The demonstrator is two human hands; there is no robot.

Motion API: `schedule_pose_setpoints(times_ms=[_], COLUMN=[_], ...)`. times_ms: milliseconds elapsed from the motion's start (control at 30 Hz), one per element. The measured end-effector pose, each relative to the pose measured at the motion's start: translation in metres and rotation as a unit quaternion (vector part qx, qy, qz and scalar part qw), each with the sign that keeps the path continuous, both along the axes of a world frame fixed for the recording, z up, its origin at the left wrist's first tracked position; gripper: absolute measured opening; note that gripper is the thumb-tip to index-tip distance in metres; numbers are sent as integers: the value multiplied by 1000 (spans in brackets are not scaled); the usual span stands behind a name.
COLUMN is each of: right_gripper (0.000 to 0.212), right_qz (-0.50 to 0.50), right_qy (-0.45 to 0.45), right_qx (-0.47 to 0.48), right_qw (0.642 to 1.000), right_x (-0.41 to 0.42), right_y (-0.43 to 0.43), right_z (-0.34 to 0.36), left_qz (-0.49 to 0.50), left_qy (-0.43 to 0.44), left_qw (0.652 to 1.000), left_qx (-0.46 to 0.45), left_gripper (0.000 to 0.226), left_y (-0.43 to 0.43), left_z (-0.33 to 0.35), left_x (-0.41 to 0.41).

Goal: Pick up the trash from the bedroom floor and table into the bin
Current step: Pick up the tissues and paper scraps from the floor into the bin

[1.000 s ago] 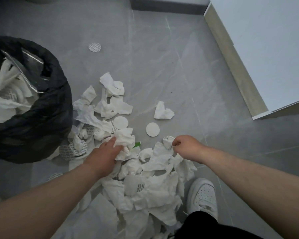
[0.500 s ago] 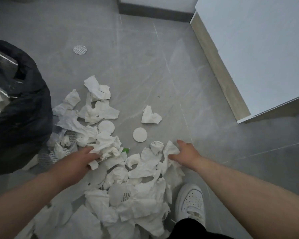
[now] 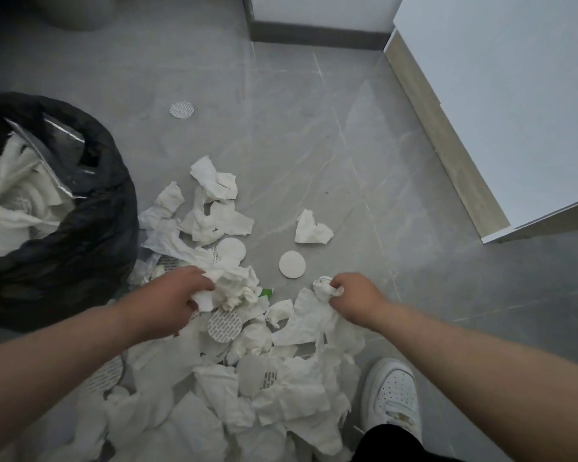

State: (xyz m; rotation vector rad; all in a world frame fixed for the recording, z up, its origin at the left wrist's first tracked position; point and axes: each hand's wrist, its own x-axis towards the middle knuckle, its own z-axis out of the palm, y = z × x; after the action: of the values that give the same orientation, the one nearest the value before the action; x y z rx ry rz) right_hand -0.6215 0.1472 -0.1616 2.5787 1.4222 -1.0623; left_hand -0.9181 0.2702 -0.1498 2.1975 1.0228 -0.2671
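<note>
A heap of crumpled white tissues and round white pads covers the grey floor in front of me. My left hand grips a bunch of crumpled tissue at the heap's left side. My right hand is curled round a wad of tissue and the sheet hanging under it. The bin, lined with a black bag, stands at the left and holds white tissues and clear plastic. A lone crumpled tissue and a round pad lie apart, beyond my hands.
A white cabinet with a wood-coloured edge fills the upper right. Another patterned round pad lies alone further out. My white shoe stands at the lower right beside the heap. A dark skirting board runs along the far wall.
My right hand has closed from a flat reach into a grip on a tissue wad. My left hand has gathered more tissue. The view has swung back left, showing the bin's inside again.
</note>
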Motion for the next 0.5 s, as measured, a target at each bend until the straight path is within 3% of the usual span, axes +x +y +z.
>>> schedule_pose_setpoints(times_ms=[100, 167, 333, 467, 500], right_gripper=[7, 23, 17, 18, 17], right_qz=[25, 5, -72, -120, -121], right_qy=[32, 77, 201, 305, 319], right_qx=[25, 59, 149, 164, 161], right_qw=[999, 995, 965, 930, 926], right_x=[-13, -28, -80, -129, -139], right_y=[36, 58, 103, 127, 130], right_z=[52, 94, 163, 176, 177], left_qz=[13, 46, 188, 354, 396], left_qy=[11, 11, -66, -178, -209], left_qw=[1000, 999, 980, 914, 886], left_qx=[14, 19, 12, -91, -117], left_gripper=[40, 37, 25, 21, 31], left_y=[14, 20, 24, 25, 29], left_z=[44, 82, 153, 166, 167], left_x=[-7, -15, -45, -74, -83])
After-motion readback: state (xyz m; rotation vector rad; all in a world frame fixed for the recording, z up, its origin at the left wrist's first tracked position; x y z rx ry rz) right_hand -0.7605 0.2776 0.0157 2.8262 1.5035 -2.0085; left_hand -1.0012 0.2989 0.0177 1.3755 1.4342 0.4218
